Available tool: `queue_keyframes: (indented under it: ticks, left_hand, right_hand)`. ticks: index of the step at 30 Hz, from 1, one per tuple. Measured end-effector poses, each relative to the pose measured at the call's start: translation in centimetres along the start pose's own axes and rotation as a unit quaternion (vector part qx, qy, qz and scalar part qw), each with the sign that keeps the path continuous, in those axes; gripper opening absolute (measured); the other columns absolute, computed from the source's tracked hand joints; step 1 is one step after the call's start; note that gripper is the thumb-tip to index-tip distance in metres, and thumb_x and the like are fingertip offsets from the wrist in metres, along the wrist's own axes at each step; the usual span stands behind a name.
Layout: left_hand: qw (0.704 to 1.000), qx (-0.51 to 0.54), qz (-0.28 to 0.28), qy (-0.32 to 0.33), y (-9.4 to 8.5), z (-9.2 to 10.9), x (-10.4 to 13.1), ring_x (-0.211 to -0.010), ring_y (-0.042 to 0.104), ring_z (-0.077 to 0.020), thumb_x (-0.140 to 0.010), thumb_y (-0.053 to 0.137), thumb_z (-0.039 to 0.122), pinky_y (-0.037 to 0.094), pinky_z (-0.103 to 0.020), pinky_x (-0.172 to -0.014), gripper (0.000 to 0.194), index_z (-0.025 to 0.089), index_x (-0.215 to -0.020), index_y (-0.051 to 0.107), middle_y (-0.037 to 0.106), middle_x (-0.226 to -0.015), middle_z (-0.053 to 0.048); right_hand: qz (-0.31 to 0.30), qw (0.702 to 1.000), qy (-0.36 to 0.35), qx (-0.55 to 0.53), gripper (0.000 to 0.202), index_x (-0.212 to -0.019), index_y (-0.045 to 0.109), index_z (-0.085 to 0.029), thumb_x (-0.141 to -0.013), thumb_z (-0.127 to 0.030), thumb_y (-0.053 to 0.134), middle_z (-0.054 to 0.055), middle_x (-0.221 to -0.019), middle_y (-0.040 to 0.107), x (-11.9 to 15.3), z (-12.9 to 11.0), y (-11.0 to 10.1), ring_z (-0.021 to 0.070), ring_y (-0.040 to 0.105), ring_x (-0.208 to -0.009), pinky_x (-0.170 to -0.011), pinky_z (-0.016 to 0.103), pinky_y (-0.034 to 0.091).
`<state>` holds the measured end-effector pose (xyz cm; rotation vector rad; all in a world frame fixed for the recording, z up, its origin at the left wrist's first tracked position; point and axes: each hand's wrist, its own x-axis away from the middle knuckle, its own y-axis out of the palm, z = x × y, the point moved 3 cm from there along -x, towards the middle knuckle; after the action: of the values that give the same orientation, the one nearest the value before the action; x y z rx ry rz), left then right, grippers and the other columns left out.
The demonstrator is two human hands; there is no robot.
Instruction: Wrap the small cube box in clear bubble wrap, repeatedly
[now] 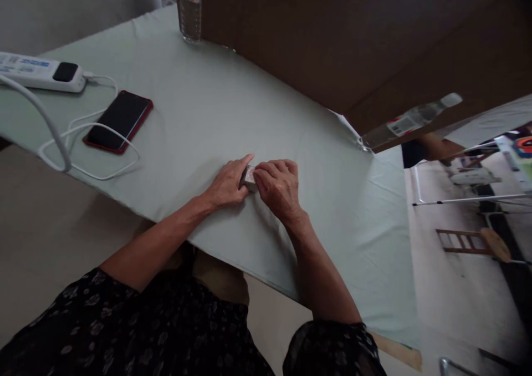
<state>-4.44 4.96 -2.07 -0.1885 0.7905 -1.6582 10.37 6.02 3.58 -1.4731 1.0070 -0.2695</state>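
Observation:
A small, light-coloured box [250, 177] with a reddish mark on top rests at the middle of the table, between my two hands. My left hand [228, 184] grips its left side, thumb and fingers closed round it. From the right, my right hand [279, 186] has its fingers bent and pressed together at the box's right end. Those fingertips cover part of the box, so whether they pinch something small there is hidden.
A pale green cloth covers the table [199, 104]. To the left lie a phone [120, 121], a white cable and a power strip [41, 72]. A large brown carton [311, 43] stands at the back, with a bottle [191, 15] by its left edge and another bottle [415, 118] at its right corner.

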Motion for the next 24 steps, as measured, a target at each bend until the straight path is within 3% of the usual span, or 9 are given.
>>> queue_keyframes:
  ticks: [7, 18, 21, 24]
  left_hand:
    - [1.0, 0.014, 0.02, 0.013, 0.1, 0.1, 0.1, -0.116, 0.055, -0.0283, -0.069, 0.053, 0.014, 0.044, -0.048, -0.105, 0.087, 0.016, -0.153, 0.032, 0.06, -0.13, -0.014]
    - [0.996, 0.072, 0.041, 0.026, -0.8, 1.0, 0.0, -0.131, 0.046, -0.0302, -0.066, 0.056, 0.015, 0.042, -0.048, -0.11, 0.089, 0.019, -0.152, 0.03, 0.044, -0.147, -0.015]
    - [0.992, 0.119, 0.034, -0.005, -1.0, 1.0, 0.1, -0.129, 0.049, -0.0298, -0.068, 0.059, 0.021, 0.043, -0.048, -0.11, 0.077, 0.019, -0.143, 0.039, 0.043, -0.149, -0.016]
    - [0.987, 0.153, 0.022, -0.047, -0.9, 0.6, 0.1, -0.118, 0.057, -0.0269, -0.075, 0.06, 0.033, 0.049, -0.045, -0.102, 0.058, 0.018, -0.13, 0.047, 0.053, -0.138, -0.015]
  right_hand:
    - [0.061, 0.996, 0.048, -0.04, 0.019, -0.096, 0.065, -0.025, -0.098, -0.028, 0.047, 0.006, -0.113, 0.073, -0.7, 1.7, 0.2, 0.0254, 0.064, -0.105, -0.097, 0.047, 0.04]
    - [0.092, 0.994, 0.053, -0.036, 0.024, -0.095, 0.06, -0.023, -0.103, -0.035, 0.041, 0.01, -0.116, 0.069, -5.0, 4.4, -0.5, 0.0247, 0.061, -0.112, -0.096, 0.043, 0.044]
    - [0.084, 0.993, 0.064, -0.05, 0.028, -0.094, 0.06, -0.023, -0.103, -0.039, 0.039, 0.011, -0.116, 0.068, -6.2, 5.8, -0.1, 0.026, 0.061, -0.111, -0.099, 0.047, 0.043]
    - [0.089, 0.992, 0.07, -0.06, 0.032, -0.092, 0.061, -0.023, -0.103, -0.043, 0.039, 0.01, -0.114, 0.067, -7.6, 7.4, 0.5, 0.026, 0.06, -0.11, -0.101, 0.049, 0.043]
